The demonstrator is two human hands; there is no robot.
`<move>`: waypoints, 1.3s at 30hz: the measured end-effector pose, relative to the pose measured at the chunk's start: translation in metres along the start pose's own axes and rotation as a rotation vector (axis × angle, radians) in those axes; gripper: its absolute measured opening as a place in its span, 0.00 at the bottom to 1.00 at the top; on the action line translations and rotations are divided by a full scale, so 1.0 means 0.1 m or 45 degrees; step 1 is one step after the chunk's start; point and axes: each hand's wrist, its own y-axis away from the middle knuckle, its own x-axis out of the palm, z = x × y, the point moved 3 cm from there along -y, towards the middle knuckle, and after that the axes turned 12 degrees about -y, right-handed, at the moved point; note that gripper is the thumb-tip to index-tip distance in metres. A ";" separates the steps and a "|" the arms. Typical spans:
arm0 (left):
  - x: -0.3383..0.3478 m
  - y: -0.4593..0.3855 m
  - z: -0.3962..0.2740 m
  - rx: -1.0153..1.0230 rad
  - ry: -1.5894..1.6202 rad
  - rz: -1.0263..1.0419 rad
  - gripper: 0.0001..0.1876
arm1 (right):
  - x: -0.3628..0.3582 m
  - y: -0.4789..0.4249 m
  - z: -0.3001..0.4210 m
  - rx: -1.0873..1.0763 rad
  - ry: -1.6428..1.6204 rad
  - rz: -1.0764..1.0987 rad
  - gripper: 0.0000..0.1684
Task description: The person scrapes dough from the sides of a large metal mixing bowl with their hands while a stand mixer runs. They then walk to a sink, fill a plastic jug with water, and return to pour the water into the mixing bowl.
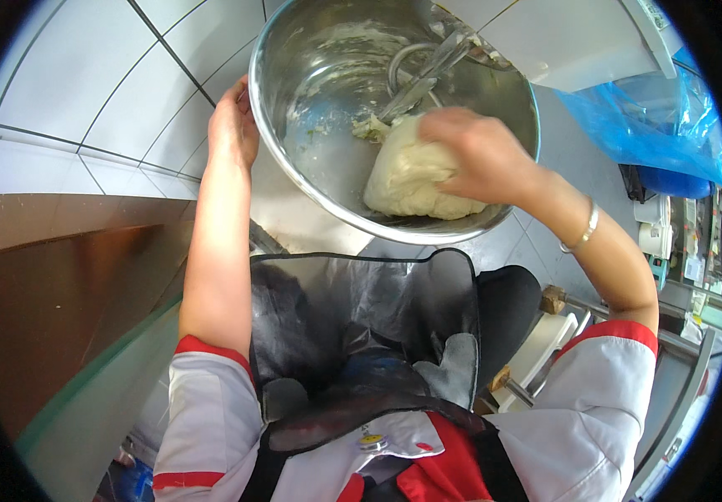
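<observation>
A large steel mixing bowl (329, 216) is tilted towards me, with a big lump of pale dough (408, 172) lying against its lower right wall. My right hand (477, 154), slightly blurred, grips the upper right part of the dough; a bracelet circles that wrist. My left hand (233, 125) rests against the outside of the bowl's left rim, its fingers partly hidden behind it. Behind the dough a metal dough hook (420, 88) reaches down into the bowl. Scraps of dough stick to the hook's lower end, and smears coat the inner wall.
White wall tiles (84, 75) stand at the left, above a brown surface (72, 282). The white mixer housing (577, 37) overhangs the bowl at the upper right. A blue plastic bag (656, 125) hangs at the right, above white tubs (654, 238). Metal rack bars lie near my right elbow.
</observation>
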 end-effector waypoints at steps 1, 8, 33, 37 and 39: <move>0.02 0.02 -0.01 0.010 -0.010 -0.013 0.16 | -0.13 0.06 0.03 0.112 -0.026 -0.015 0.26; 0.10 0.14 -0.06 -0.007 -0.056 -0.044 0.16 | -0.02 0.41 -0.23 0.564 -0.233 0.422 0.26; 0.03 0.03 -0.06 -0.016 0.069 -0.077 0.16 | 0.21 0.15 -0.12 0.554 -0.342 0.789 0.20; 0.14 0.14 -0.05 -0.009 0.070 -0.061 0.16 | 0.06 0.36 -0.34 0.530 -0.219 0.752 0.17; 0.13 0.12 -0.03 -0.010 0.075 -0.044 0.16 | 0.03 0.37 -0.45 0.513 -0.121 0.736 0.16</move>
